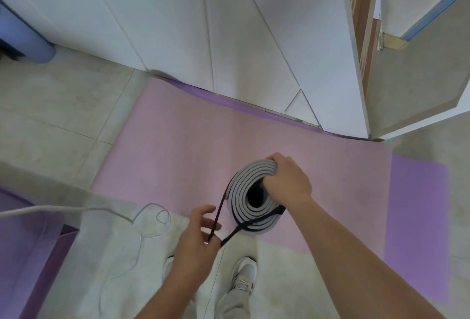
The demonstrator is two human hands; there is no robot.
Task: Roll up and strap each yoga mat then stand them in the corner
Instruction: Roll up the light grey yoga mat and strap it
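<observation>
A rolled grey and black yoga mat stands on end in front of me, and I look down into its spiral top. My right hand grips the roll's top rim, fingers hooked into the hollow centre. A black strap crosses the near part of the roll's top and runs down to my left hand, which pinches the strap's loop just left of the roll. Under the roll a pink yoga mat lies flat on the floor, over a purple mat.
White cabinet doors stand behind the pink mat. A blue rolled mat leans at the far left by the wall. A white cable trails over the tiled floor. An open wooden door stands at right. My shoes stand just below the roll.
</observation>
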